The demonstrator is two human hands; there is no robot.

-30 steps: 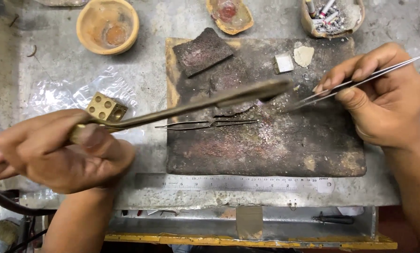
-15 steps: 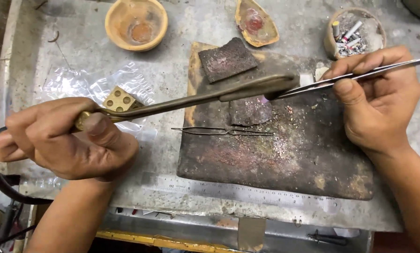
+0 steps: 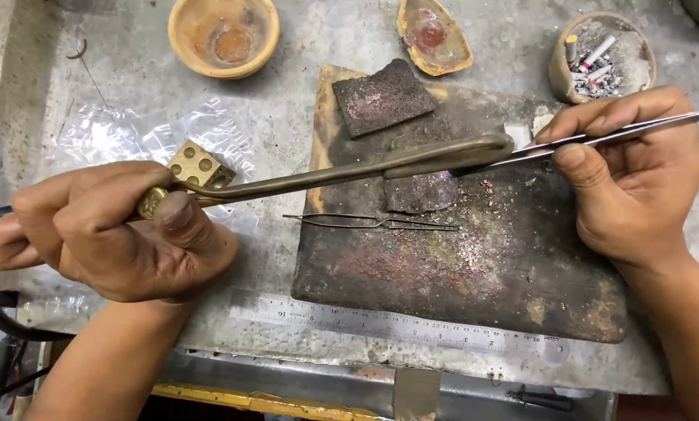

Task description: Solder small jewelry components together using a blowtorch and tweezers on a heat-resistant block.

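Note:
My left hand (image 3: 108, 230) grips the handle of a long brass torch (image 3: 342, 173), whose curved tip hangs over a dark charred soldering board (image 3: 474, 265). A faint blue flame shows at the tip, above a small dark block (image 3: 420, 193). My right hand (image 3: 630, 179) pinches long steel tweezers (image 3: 599, 136), their points meeting the torch tip. On the board below lies a thin wire piece (image 3: 373, 222). A flat dark slab (image 3: 381, 97) rests at the board's top left corner.
A brass dapping cube (image 3: 197, 165) sits on a clear plastic bag (image 3: 131, 132) by my left hand. At the back stand a clay bowl (image 3: 223, 35), a shell-shaped dish (image 3: 434, 35) and a round pot of stubs (image 3: 599, 58). A steel ruler (image 3: 396, 321) lies along the front edge.
The view has shifted so the board sits more central. The torch tip and tweezers stay together over the small block, and both hands keep their grips.

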